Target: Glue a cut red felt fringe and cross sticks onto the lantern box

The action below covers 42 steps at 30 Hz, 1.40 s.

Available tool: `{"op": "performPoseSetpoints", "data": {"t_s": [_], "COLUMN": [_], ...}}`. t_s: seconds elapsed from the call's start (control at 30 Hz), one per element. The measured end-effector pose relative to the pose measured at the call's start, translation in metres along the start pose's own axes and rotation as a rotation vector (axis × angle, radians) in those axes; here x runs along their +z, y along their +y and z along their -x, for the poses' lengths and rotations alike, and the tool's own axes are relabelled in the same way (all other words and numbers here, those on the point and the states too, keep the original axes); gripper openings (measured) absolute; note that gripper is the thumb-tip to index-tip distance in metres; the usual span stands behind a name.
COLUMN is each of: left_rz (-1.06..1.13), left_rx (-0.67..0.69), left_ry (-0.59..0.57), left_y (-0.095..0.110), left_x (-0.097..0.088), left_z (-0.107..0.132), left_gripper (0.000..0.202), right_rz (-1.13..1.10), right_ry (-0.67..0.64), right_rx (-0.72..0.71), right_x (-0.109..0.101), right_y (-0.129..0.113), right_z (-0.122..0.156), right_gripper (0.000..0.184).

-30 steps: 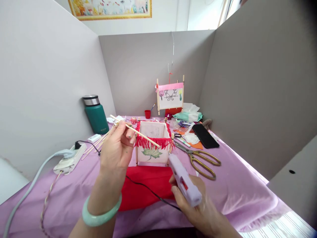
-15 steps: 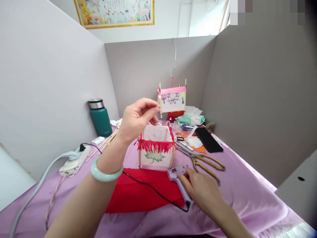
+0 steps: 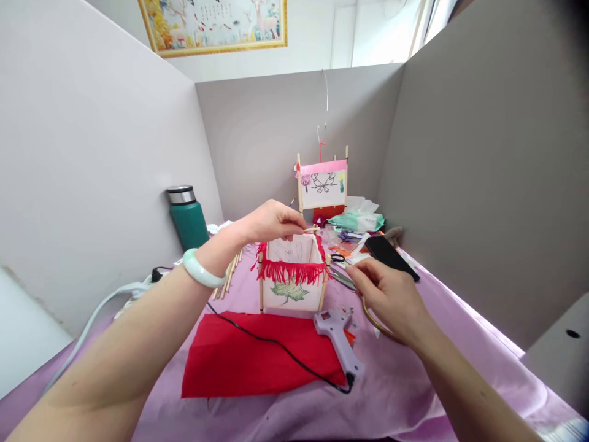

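Just above the lantern (image 3: 289, 291) — left hand (image 3: 271, 222)

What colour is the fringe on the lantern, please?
The fringe is red; it shows best in the head view.

One left hand (image 3: 271, 222), one right hand (image 3: 384, 298), two paper lanterns (image 3: 292, 288) (image 3: 322, 187) (one far back), one glue gun (image 3: 335, 337).

Square paper lantern (image 3: 291, 299) stands upright; red fringe (image 3: 289, 272), leaf painting (image 3: 289, 293), wooden posts (image 3: 261, 288).
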<state>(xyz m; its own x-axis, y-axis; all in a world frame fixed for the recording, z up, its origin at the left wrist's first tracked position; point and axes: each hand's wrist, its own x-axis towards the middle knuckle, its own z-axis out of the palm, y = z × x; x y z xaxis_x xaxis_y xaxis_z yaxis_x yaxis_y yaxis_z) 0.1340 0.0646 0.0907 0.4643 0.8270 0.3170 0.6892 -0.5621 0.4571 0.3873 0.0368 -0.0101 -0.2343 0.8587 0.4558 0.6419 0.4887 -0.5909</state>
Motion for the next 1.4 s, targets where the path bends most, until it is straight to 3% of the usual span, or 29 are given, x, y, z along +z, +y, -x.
{"op": "performPoseSetpoints", "data": {"t_s": [0.17,0.77,1.0,1.4], "left_rz": [-0.01,-0.068,-0.083,-0.177], "left_rx": [-0.017,0.04,0.004,0.084], "left_ry": [-0.063,-0.146,-0.179,-0.22], "left_y": [-0.004,-0.005,-0.009,-0.011], "left_x": [-0.001,-0.002,0.0,0.009], "left_z": [-0.004,-0.005,-0.005,-0.003], "left_gripper": [0.016,0.017,0.02,0.015], "right_rz": [-0.17,-0.307,-0.367,-0.559], "right_ry": [0.028,0.031,0.021,-0.047], "right_rx": [-0.053,-0.097,-0.102,0.009], "right_x": [0.004,0.02,0.025,0.043], "right_y": [-0.013,-0.024,-0.023,-0.006], "right_z": [-0.003,-0.02,-0.022,-0.014], "right_gripper": [0.036,0.035,0.027,0.028]}}
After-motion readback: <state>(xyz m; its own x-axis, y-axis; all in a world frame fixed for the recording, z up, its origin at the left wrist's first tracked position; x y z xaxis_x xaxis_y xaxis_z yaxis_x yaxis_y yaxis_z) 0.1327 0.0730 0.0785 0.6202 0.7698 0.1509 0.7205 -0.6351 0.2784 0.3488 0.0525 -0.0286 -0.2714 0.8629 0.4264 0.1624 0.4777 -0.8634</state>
